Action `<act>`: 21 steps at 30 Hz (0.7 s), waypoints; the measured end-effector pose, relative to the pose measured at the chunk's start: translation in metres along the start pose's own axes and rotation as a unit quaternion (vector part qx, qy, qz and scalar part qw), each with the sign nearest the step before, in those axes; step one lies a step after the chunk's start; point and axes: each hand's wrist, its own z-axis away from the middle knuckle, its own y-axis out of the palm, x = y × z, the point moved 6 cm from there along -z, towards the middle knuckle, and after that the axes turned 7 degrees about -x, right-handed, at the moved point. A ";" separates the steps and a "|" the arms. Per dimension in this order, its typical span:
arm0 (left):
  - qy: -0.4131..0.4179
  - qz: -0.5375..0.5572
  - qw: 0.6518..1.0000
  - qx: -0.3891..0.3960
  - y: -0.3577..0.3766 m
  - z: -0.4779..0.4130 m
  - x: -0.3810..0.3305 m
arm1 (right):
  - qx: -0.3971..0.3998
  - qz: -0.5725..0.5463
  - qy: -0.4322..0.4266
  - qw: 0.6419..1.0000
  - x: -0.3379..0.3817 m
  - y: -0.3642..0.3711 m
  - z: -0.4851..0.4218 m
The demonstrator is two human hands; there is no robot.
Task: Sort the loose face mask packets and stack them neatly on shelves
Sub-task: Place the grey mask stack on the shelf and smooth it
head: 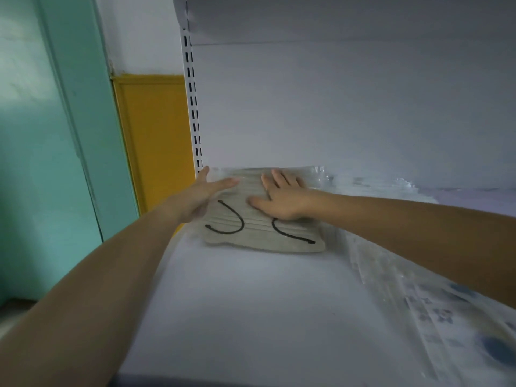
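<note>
A clear packet of grey face masks with black ear loops [259,233] lies at the back left of a white shelf [251,303], against the rear panel. My left hand [201,194] lies along the packet's left edge with straight fingers. On top of the packet, my right hand [279,196] presses flat with its fingers spread. More clear mask packets with blue print [435,311] lie along the right side of the shelf, partly under my right forearm.
A slotted white upright [194,107] marks the shelf unit's left edge. Beyond it stand a yellow panel [156,135] and a teal wall [55,163]. Another shelf's underside [335,18] hangs overhead.
</note>
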 end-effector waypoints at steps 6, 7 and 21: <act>-0.009 -0.014 1.000 -0.006 -0.002 0.000 0.004 | -0.003 -0.013 0.021 1.000 0.002 -0.001 0.004; -0.006 -0.018 1.000 -0.002 -0.001 0.000 0.003 | 0.026 -0.010 0.025 0.999 0.002 0.005 0.005; 0.024 -0.009 0.999 0.019 0.001 0.002 -0.004 | 0.004 -0.039 0.053 0.998 -0.009 0.004 0.004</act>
